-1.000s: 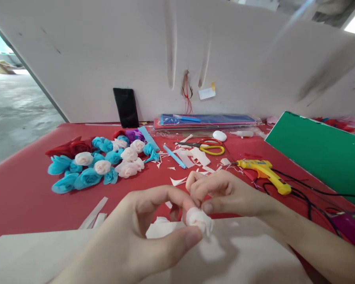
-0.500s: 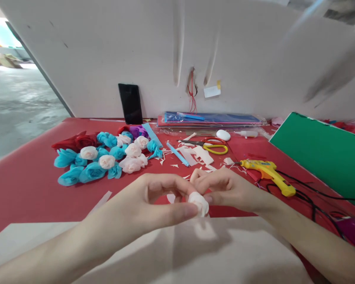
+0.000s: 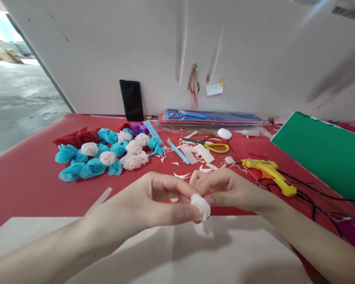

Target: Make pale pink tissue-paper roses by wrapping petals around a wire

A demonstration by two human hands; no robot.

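Observation:
Between my hands is a small white paper flower [image 3: 201, 207], just above the near edge of the red table [image 3: 130, 197]. The thumb and fingers of my left hand [image 3: 162, 199] pinch it from the left. From the right, the bent fingers and thumb of my right hand [image 3: 221, 187] close on its edge. Part of the flower is covered by the fingers. Beyond my left hand lies a group of finished paper flowers in blue [image 3: 93, 168], pale pink [image 3: 131, 161] and red [image 3: 86, 138]. White paper scraps [image 3: 204, 153] are scattered past my right hand.
A yellow glue gun [image 3: 269, 172] with a black cord lies to the right, near a leaning green board [image 3: 322, 157]. Scissors [image 3: 215, 146], a blue pen [image 3: 178, 152] and wrapped paper sheets [image 3: 221, 117] lie farther back. A black phone [image 3: 131, 100] leans on the wall.
The flower stays pinched between both hands and has turned or shifted slightly. The whole view has moved a little; the things on the table stay in place.

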